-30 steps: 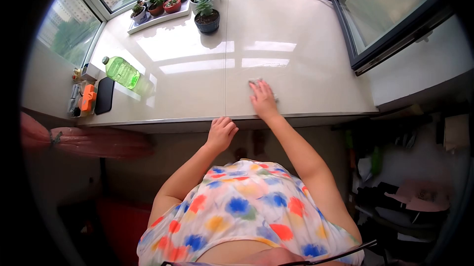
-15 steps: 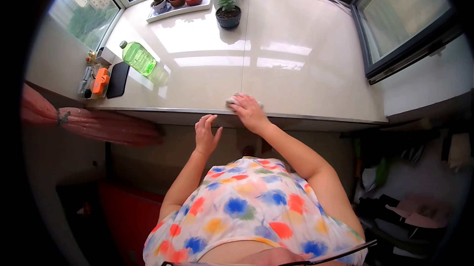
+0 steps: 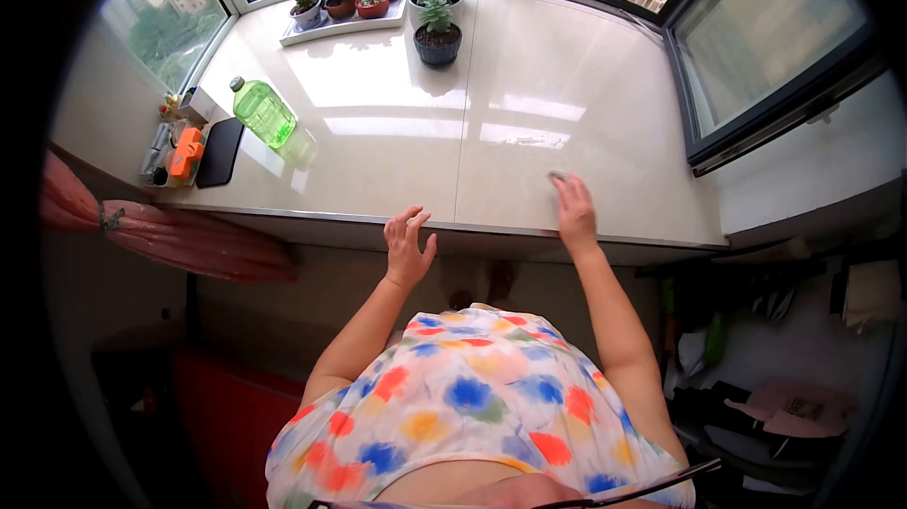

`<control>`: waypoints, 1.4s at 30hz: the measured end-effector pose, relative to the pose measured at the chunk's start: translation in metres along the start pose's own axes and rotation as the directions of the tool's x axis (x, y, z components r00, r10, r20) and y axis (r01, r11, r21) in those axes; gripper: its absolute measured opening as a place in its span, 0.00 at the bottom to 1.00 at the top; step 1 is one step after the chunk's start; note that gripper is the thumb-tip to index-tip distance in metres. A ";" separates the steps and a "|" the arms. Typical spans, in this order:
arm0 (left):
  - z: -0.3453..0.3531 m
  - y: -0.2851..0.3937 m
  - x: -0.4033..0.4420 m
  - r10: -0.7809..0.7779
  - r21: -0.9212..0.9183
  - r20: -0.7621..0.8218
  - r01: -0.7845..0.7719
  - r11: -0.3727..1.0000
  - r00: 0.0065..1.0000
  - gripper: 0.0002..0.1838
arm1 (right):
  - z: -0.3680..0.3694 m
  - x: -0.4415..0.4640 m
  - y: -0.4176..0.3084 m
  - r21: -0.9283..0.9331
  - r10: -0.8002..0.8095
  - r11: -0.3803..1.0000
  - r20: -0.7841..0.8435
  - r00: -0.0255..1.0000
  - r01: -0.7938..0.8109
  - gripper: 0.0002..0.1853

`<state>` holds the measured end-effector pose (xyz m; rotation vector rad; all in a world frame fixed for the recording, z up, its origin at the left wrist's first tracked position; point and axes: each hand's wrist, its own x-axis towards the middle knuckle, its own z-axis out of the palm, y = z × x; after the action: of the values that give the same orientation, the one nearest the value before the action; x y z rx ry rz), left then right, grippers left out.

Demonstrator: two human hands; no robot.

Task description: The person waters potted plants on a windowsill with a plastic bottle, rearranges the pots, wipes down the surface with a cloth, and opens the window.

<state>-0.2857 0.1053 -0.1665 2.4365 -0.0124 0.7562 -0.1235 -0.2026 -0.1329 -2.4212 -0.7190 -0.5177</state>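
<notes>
My right hand (image 3: 577,212) presses down on the glossy pale windowsill (image 3: 510,193), close to its front edge. Under its fingers is a cloth (image 3: 556,176), mostly covered by the hand, with only a small greyish bit showing past the fingertips. My left hand (image 3: 409,246) hovers at the sill's front edge, left of the right hand. Its fingers are loosely bent and apart, and it holds nothing. Farther left on the sill stands a clear bottle of green liquid (image 3: 265,114).
A black phone-like slab (image 3: 222,152) and an orange object (image 3: 186,152) lie at the left end. Potted succulents (image 3: 437,44) and a white tray (image 3: 331,29) of small pots stand along the back. An open window sash (image 3: 770,56) juts in on the right, and a pink curtain (image 3: 189,235) hangs left.
My right hand has slid right along the sill with the cloth, which is now mostly hidden beneath it. The left hand has shifted slightly right and up, staying empty.
</notes>
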 end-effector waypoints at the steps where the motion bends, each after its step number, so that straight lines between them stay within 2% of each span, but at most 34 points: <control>1: 0.001 0.001 0.001 -0.006 0.000 -0.011 0.006 1.000 1.000 0.27 | 0.008 0.009 -0.026 0.091 -0.071 0.994 0.053 0.996 0.066 0.18; 2: 0.002 0.002 0.003 -0.010 0.007 -0.026 0.010 1.000 1.000 0.27 | 0.020 0.016 -0.050 0.183 -0.145 0.975 0.098 0.985 0.125 0.18; 3: 0.002 0.002 0.004 -0.014 0.014 -0.041 0.014 1.000 0.999 0.27 | 0.036 0.021 -0.068 0.150 -0.320 0.942 0.128 0.939 0.301 0.18; 5: 0.001 0.004 0.009 -0.020 0.036 -0.067 0.023 0.999 0.998 0.27 | 0.067 0.022 -0.106 0.228 -0.424 0.899 0.240 0.873 0.374 0.17; 7: -0.003 0.005 0.013 -0.021 0.049 -0.085 0.025 0.998 0.996 0.26 | 0.102 0.023 -0.128 0.344 -0.551 0.819 0.246 0.797 0.460 0.17; 9: -0.008 0.006 0.016 -0.034 0.040 -0.084 0.037 0.999 0.996 0.23 | 0.124 0.024 -0.137 0.355 -0.613 0.782 0.281 0.739 0.513 0.19; 11: -0.011 0.004 0.017 -0.040 0.069 -0.079 0.045 0.997 0.996 0.22 | 0.131 0.033 -0.138 0.306 -0.585 0.807 0.298 0.754 0.505 0.21; 15: -0.007 0.004 0.018 -0.054 0.099 -0.062 0.060 0.993 0.997 0.21 | 0.136 0.058 -0.094 0.080 -0.287 0.958 0.343 0.895 0.276 0.22; 19: 0.012 0.019 0.034 -0.001 0.065 -0.040 0.003 0.998 0.999 0.19 | 0.101 0.065 0.001 -0.177 0.092 0.983 0.262 0.961 -0.046 0.24; 23: 0.054 0.049 0.067 0.080 0.034 -0.003 -0.080 0.996 0.997 0.17 | 0.034 0.045 0.106 -0.325 0.318 0.906 0.097 0.943 -0.271 0.25; 29: 0.124 0.122 0.119 0.193 -0.068 0.057 -0.189 0.980 0.979 0.15 | -0.078 -0.018 0.258 -0.415 0.489 0.760 -0.141 0.861 -0.500 0.26; 32: 0.154 0.153 0.138 0.247 -0.102 0.083 -0.238 0.966 0.966 0.13 | -0.117 -0.044 0.307 -0.407 0.528 0.700 -0.259 0.809 -0.587 0.24; 35: 0.185 0.179 0.152 0.290 -0.114 0.104 -0.278 0.954 0.951 0.11 | -0.122 -0.053 0.342 -0.416 0.509 0.702 -0.275 0.815 -0.579 0.23; 38: 0.217 0.212 0.167 0.301 -0.132 0.147 -0.283 0.950 0.942 0.14 | -0.097 -0.044 0.332 -0.312 0.422 0.827 -0.206 0.883 -0.468 0.19; 39: 0.227 0.227 0.174 0.297 -0.143 0.156 -0.276 0.951 0.942 0.16 | -0.111 -0.025 0.283 0.094 0.624 0.780 -0.180 0.760 -0.618 0.17; 40: 0.238 0.244 0.181 0.292 -0.151 0.161 -0.269 0.951 0.943 0.18 | -0.097 -0.034 0.286 -0.100 0.345 0.932 -0.039 0.938 -0.347 0.19; 41: 0.249 0.260 0.190 0.297 -0.182 0.155 -0.269 0.946 0.942 0.22 | -0.080 -0.033 0.282 -0.054 0.283 0.958 0.018 0.959 -0.282 0.18; 42: 0.261 0.277 0.199 0.302 -0.211 0.146 -0.269 0.940 0.942 0.26 | -0.101 -0.027 0.262 -0.110 0.039 0.994 0.128 0.991 -0.025 0.20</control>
<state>-0.0325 -0.2332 -0.0906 2.3368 -0.4974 0.6255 -0.0103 -0.4574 -0.1728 -2.5826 -0.7210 -0.3980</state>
